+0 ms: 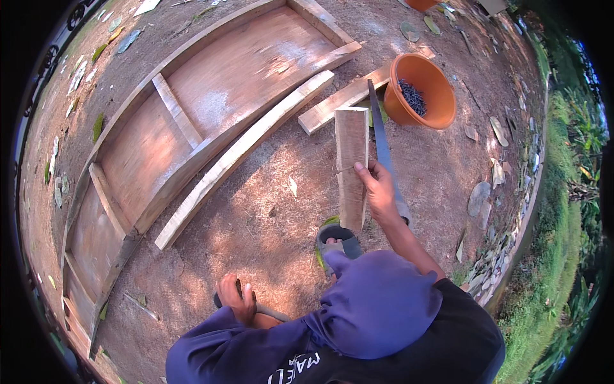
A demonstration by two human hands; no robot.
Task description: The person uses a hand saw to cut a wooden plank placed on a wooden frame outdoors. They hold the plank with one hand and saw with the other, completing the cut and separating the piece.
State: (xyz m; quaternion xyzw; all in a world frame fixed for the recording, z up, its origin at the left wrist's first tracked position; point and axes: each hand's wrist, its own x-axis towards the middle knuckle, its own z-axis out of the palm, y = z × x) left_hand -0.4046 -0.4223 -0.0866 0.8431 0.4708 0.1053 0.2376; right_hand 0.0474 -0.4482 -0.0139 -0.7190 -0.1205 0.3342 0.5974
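My right hand (378, 189) is closed in a pinch around a thin nail (347, 169), which lies across the face of a short wooden board (352, 137). The board's near end is beside my sandalled foot (339, 244). Along its right side lies a handsaw (382, 137), its handle partly hidden by my right wrist. Low at the left, my left hand (236, 299) is curled around a dark thing with a grey length beside it. Its kind is hidden. Purple cloth (384, 301) covers much of the lower view.
A large wooden frame with a plywood panel (236, 70) lies at the left, a long timber (249, 153) beside it. An orange bucket of nails (441, 96) tilts near another wood piece (326, 112). Leaves dot the soil; grass (543, 256) borders the right.
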